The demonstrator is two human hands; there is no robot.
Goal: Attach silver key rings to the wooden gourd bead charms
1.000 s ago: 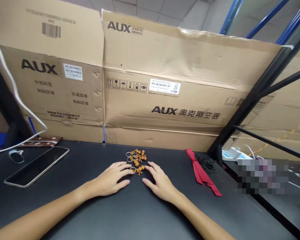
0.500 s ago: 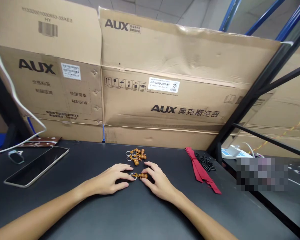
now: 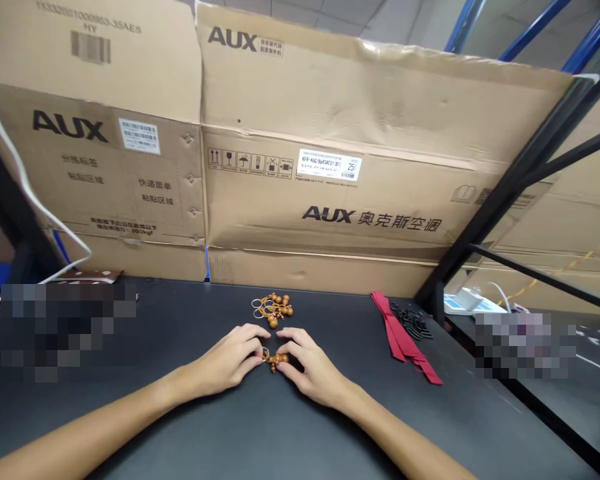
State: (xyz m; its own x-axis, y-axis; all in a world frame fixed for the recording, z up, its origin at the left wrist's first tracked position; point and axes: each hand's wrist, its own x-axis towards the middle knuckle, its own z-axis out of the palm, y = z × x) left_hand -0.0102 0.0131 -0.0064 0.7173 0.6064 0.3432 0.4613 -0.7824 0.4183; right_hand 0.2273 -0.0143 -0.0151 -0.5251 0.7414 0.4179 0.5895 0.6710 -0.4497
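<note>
A keychain with brown wooden gourd-shaped beads, an orange cord and a metal ring lies between my two hands, low over the black tabletop. Thumb and finger of my left hand pinch it at the ring end, hiding part of the ring. From the other side, my right hand has its thumb and fingers around the bead end. Just beyond my fingertips sits a small pile of similar keychains, their rings pointing left and the beads to the right.
Red ribbon strips lie on the right, beside a heap of small black pieces. Large cardboard boxes wall off the back. A black metal frame slants up at right. A pixelated patch covers the left side of the table.
My left fingers, spread before, have drawn together at the ring. The keychain has shifted slightly left and nearer to me, with my right hand following. The pile stays put.
</note>
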